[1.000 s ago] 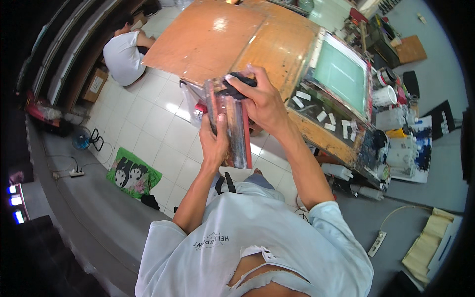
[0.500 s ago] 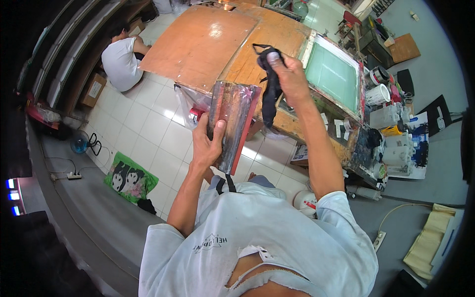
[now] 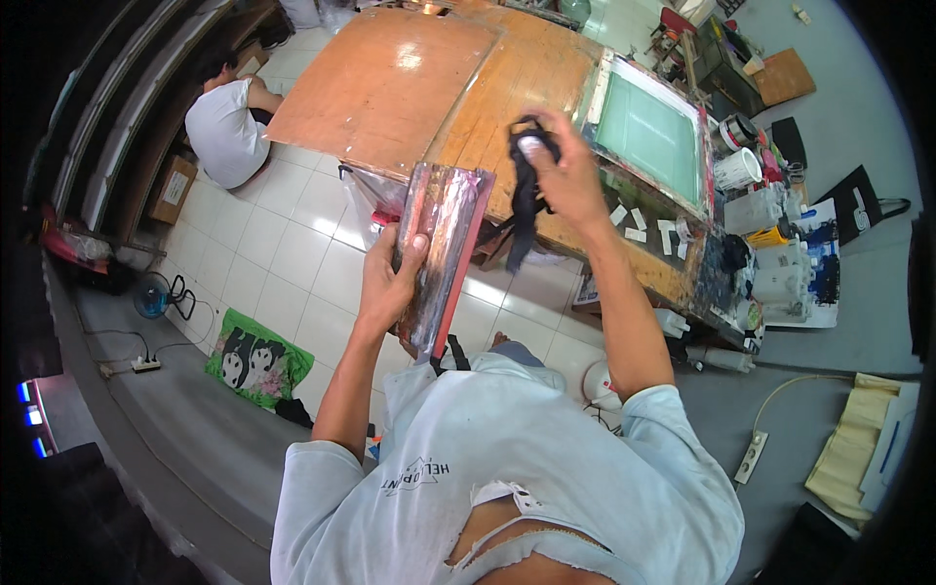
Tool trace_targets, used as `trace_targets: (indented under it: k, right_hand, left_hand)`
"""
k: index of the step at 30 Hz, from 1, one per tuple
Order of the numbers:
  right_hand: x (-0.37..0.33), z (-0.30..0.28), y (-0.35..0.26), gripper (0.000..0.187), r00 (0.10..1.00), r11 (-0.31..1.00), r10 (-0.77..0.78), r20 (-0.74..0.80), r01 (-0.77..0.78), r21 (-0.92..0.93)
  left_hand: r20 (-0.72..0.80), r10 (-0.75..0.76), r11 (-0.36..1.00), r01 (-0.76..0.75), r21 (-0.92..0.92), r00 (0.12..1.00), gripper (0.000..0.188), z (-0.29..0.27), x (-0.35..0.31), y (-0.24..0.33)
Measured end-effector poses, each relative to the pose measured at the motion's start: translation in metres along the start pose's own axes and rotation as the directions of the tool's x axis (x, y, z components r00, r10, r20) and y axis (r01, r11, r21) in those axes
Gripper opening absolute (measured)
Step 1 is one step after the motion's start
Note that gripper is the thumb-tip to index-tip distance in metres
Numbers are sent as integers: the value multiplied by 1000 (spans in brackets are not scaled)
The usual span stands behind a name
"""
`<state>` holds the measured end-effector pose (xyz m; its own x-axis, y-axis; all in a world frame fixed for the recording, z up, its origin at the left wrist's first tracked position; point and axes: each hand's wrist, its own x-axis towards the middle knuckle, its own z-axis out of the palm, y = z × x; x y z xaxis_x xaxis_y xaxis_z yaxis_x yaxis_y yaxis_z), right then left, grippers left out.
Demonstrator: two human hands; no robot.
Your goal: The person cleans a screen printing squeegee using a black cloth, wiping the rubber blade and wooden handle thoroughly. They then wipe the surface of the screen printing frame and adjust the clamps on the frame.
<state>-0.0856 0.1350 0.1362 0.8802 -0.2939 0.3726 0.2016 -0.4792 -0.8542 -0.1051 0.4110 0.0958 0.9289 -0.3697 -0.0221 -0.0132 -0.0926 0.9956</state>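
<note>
While our left hand (image 3: 392,278) clamps the long, ink-smeared flat squeegee blade (image 3: 444,255) upright off the wooden worktop's (image 3: 507,88) near edge, our right hand's (image 3: 565,175) fingers pinch a black rag (image 3: 522,210) just beside it.

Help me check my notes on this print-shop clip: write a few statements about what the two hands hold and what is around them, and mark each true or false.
1. The left hand grips a flat ink-smeared board. True.
2. The right hand is empty. False: it holds a dark rag that hangs down from it.
3. The rag is pressed against the board. False: it is held apart from the board, off to its right.
4. A framed green screen lies on the wooden table, beyond the right hand. True.
5. Another person in a white shirt crouches on the tiled floor at upper left. True.
</note>
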Motion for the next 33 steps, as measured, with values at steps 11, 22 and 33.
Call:
trace_targets:
  k: [11, 22, 33]
  right_hand:
    - [-77, -225, 89, 26, 632, 829, 419, -652, 26, 558]
    - [-181, -506, 257, 55, 732, 207, 440, -520, -646, -734]
    - [-130, -386, 196, 29, 816, 710, 146, -560, -480, -515]
  left_hand:
    - [-340, 41, 977, 34, 212, 940, 37, 4, -6, -25]
    - [-246, -121, 949, 184, 254, 962, 40, 110, -8, -35]
    - [-230, -97, 970, 143, 196, 968, 40, 192, -21, -26]
